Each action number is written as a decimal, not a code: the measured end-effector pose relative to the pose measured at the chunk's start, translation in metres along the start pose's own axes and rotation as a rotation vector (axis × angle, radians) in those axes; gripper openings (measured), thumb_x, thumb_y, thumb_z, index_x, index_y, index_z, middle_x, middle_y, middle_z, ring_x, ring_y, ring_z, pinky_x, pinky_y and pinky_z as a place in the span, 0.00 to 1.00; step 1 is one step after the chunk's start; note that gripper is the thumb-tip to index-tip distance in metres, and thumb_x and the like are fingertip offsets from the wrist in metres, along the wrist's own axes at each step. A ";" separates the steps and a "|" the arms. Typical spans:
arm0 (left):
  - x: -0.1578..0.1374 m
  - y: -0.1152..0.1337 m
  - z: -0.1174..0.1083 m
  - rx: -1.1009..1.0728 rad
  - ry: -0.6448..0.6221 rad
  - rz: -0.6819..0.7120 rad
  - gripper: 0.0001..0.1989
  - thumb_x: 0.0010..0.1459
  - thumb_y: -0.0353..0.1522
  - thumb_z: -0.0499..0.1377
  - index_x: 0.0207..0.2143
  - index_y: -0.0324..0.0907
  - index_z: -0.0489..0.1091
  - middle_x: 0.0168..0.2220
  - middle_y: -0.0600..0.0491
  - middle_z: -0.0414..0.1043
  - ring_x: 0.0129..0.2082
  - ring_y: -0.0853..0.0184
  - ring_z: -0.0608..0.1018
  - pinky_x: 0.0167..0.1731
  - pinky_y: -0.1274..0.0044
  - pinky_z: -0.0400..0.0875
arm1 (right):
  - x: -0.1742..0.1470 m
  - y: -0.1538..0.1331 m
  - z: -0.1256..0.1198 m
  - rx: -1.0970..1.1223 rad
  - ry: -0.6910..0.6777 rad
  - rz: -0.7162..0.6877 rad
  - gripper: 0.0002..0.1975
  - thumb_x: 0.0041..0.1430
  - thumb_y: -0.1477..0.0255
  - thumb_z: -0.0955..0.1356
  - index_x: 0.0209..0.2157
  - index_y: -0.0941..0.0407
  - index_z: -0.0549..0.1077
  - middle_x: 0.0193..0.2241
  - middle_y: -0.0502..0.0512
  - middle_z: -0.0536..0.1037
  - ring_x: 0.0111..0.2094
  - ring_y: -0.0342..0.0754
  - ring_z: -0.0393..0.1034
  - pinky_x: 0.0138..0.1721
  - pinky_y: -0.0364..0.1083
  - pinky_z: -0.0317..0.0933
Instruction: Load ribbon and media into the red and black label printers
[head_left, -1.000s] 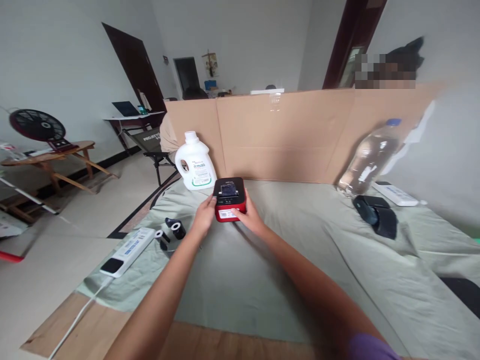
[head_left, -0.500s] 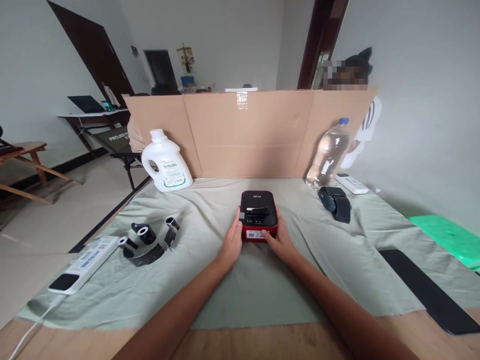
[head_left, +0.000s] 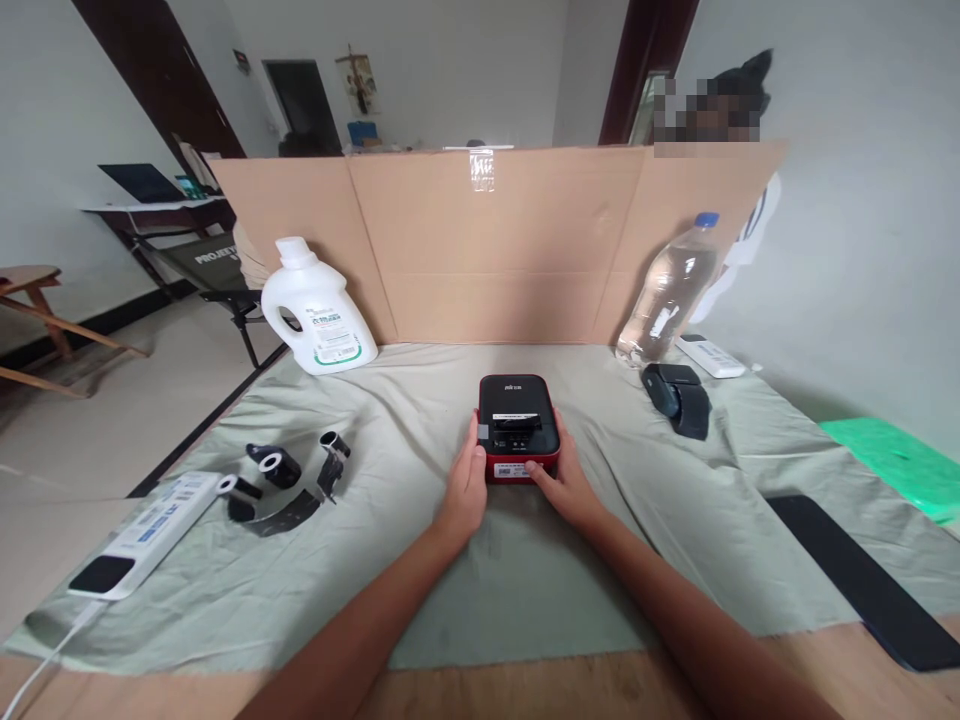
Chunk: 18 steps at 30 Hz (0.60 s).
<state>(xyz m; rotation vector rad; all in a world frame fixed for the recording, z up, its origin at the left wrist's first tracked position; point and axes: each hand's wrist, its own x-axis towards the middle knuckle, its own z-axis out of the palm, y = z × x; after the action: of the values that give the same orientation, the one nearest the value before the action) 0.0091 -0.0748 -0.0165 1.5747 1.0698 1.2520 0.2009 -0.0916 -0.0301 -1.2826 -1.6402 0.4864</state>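
A small label printer [head_left: 519, 398], black on top with red sides and a slot across the lid, rests on the grey-green cloth [head_left: 510, 590] in the middle of the table. My left hand [head_left: 466, 490] presses along its left side, thumb toward the near corner. On the opposite side, my right hand [head_left: 571, 482] grips it with the thumb lying across the front by a white sticker [head_left: 511, 470]. The lid looks closed. My palms hide the lower sides of the printer.
A power strip [head_left: 150, 535] and black strap pieces with short tubes [head_left: 285, 490] lie left. Behind stand a white jug [head_left: 319, 310], a cardboard screen [head_left: 495, 240] and a clear bottle [head_left: 667, 295]. Right are a black strapped device [head_left: 676, 400] and a long black slab [head_left: 862, 580]. Someone sits beyond.
My view has tilted down slightly and come closer, so the surroundings shift outward. Both hands keep the same hold on the printer, which stays in place on the cloth.
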 end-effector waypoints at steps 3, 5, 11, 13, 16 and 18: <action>0.005 0.006 -0.008 0.079 0.013 0.069 0.24 0.71 0.38 0.46 0.67 0.47 0.57 0.69 0.51 0.56 0.69 0.62 0.58 0.69 0.67 0.51 | 0.000 -0.003 -0.001 0.009 0.022 0.003 0.46 0.63 0.54 0.66 0.72 0.54 0.39 0.68 0.64 0.54 0.68 0.62 0.48 0.67 0.63 0.47; 0.008 0.010 -0.014 0.132 0.022 0.161 0.18 0.70 0.37 0.48 0.58 0.46 0.67 0.65 0.48 0.62 0.66 0.61 0.64 0.66 0.66 0.58 | 0.000 -0.005 -0.002 0.010 0.037 -0.001 0.47 0.62 0.55 0.67 0.72 0.54 0.39 0.67 0.64 0.56 0.68 0.62 0.50 0.67 0.63 0.48; 0.013 0.007 -0.023 0.199 0.013 0.210 0.13 0.68 0.39 0.50 0.46 0.45 0.71 0.50 0.46 0.70 0.50 0.62 0.74 0.47 0.72 0.72 | 0.000 -0.005 -0.002 -0.012 0.055 -0.005 0.46 0.62 0.56 0.68 0.72 0.52 0.40 0.66 0.63 0.59 0.67 0.62 0.53 0.66 0.64 0.51; 0.012 0.002 -0.021 0.154 0.013 0.156 0.14 0.68 0.40 0.50 0.47 0.44 0.70 0.45 0.48 0.72 0.45 0.63 0.75 0.44 0.73 0.71 | 0.001 -0.004 -0.001 -0.010 0.059 -0.038 0.44 0.63 0.56 0.67 0.72 0.51 0.42 0.67 0.62 0.57 0.67 0.62 0.52 0.66 0.65 0.49; 0.011 -0.005 -0.018 0.075 0.003 0.072 0.14 0.68 0.41 0.50 0.48 0.44 0.70 0.43 0.49 0.74 0.44 0.63 0.76 0.44 0.73 0.71 | 0.000 -0.002 0.000 0.000 0.050 -0.071 0.43 0.63 0.56 0.66 0.72 0.52 0.42 0.68 0.62 0.55 0.68 0.62 0.50 0.67 0.65 0.48; 0.011 -0.006 -0.016 0.064 0.007 0.048 0.14 0.68 0.42 0.50 0.46 0.44 0.70 0.41 0.51 0.75 0.42 0.64 0.76 0.43 0.74 0.70 | 0.000 -0.002 0.001 0.004 0.042 -0.057 0.43 0.63 0.56 0.66 0.72 0.51 0.42 0.68 0.61 0.55 0.67 0.62 0.51 0.67 0.65 0.48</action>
<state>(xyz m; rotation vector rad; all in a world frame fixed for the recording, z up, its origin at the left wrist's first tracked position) -0.0059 -0.0606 -0.0167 1.6545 1.0917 1.2671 0.1997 -0.0920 -0.0291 -1.2314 -1.6352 0.4247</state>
